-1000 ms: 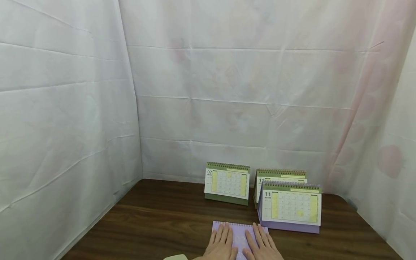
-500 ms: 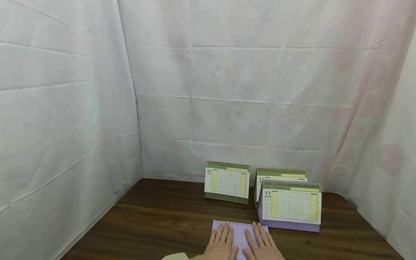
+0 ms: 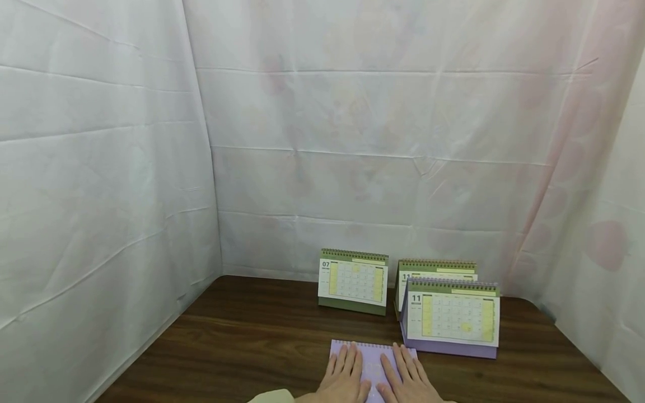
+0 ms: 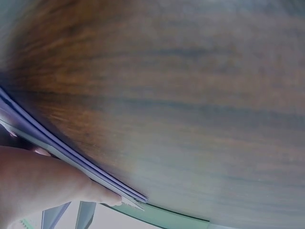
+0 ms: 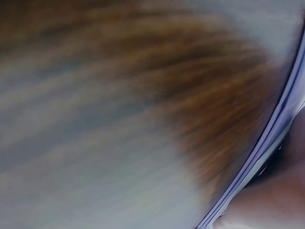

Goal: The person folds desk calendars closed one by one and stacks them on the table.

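A purple spiral-bound desk calendar (image 3: 372, 354) lies flat at the table's front, its coil along the far edge. My left hand (image 3: 344, 378) rests on its left half with straight fingers. On the right half lies my right hand (image 3: 407, 378), fingers also straight. Both hands cover much of the cover, and its near part is outside the head view. In the left wrist view the calendar's layered purple edge (image 4: 76, 152) runs beside the left hand (image 4: 43, 183). The right wrist view has the same kind of edge (image 5: 259, 143) next to the right hand (image 5: 271, 200).
A green desk calendar (image 3: 353, 282) marked 07 stands at the back. Right of it, a purple-based calendar (image 3: 452, 319) marked 11 stands partly in front of another green calendar (image 3: 437, 268). White cloth (image 3: 322, 140) hangs behind and beside the dark wooden table (image 3: 242, 341).
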{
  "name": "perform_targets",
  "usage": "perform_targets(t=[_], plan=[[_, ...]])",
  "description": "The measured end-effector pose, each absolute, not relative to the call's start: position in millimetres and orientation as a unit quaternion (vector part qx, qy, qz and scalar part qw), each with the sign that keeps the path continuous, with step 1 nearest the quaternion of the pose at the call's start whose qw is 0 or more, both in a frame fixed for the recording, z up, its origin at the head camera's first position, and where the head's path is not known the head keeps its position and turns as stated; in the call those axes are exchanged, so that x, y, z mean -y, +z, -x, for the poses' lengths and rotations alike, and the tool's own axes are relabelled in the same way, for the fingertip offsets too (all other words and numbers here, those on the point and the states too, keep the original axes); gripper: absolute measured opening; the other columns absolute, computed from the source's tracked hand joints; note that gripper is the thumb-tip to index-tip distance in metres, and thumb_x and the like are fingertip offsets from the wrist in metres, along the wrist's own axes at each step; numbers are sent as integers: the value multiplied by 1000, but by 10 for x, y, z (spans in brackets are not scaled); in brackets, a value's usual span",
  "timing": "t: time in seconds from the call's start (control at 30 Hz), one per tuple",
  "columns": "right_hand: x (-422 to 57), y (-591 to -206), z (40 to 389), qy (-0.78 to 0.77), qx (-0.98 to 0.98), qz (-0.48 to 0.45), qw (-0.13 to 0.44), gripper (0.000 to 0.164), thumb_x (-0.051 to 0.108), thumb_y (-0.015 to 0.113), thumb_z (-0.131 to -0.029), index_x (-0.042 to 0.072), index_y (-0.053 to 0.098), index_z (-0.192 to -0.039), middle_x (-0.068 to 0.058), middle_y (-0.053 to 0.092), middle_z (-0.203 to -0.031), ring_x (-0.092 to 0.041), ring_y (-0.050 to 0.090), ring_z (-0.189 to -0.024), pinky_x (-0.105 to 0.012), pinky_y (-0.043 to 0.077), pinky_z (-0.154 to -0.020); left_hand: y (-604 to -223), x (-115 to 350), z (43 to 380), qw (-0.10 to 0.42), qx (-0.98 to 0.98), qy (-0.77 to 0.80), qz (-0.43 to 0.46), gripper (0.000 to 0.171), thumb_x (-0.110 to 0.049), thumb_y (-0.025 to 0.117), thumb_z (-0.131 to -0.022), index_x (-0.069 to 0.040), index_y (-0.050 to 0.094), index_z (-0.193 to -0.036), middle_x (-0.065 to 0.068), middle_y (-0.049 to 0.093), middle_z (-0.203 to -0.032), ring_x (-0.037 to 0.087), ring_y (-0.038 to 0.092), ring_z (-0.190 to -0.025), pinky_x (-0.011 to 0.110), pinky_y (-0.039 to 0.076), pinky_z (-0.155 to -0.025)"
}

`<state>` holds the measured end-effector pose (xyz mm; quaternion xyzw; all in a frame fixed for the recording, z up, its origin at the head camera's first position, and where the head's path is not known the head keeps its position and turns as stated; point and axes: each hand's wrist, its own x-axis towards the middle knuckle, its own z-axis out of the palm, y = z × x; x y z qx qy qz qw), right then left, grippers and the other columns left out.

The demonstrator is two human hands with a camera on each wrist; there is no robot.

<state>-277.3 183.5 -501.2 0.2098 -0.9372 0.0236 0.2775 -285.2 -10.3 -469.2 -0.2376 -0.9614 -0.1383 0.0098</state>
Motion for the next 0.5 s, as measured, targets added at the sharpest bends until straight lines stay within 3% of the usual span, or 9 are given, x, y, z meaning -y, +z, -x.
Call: perform_targets(t=[0.5], plan=[[-1826,-5008,2765,47,942,-205,260,56,49,45,-97,8,56,-132,-21,49,-142,8,-42,-127,-14,-31,-103,-4654,82,2838,14,967,-116,225,65,-46,33,-101,-4,30,-150,11,23,-160,30,20,-149,51,22,-117]])
